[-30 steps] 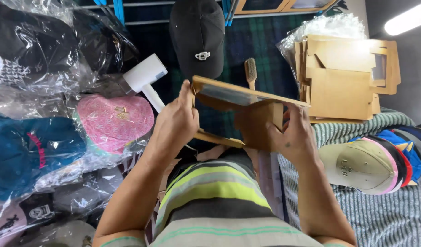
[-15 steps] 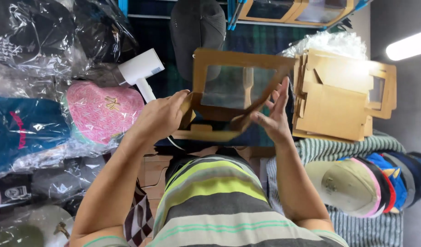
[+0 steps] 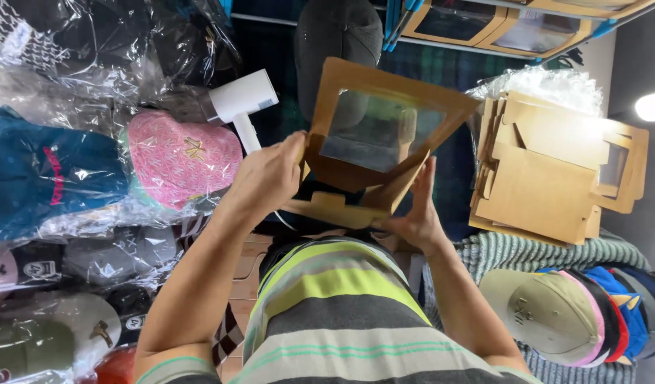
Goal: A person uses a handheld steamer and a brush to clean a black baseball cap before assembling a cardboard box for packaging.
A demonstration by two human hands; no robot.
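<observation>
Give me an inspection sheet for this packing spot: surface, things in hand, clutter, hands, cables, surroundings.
Surface: dark plaid cloth, mostly covered.
Job's things: brown cardboard box with a clear window, half folded, held up at chest height.
Clutter: pink patterned cap in clear plastic; white hair dryer; stack of flat brown cardboard boxes; row of nested caps; bagged dark caps.
Hands: left hand has its grip on the box's left edge; right hand holds its lower right flap.
Cables: nothing seen.
Surroundings: grey cap hanging above; windowed boxes at top.
</observation>
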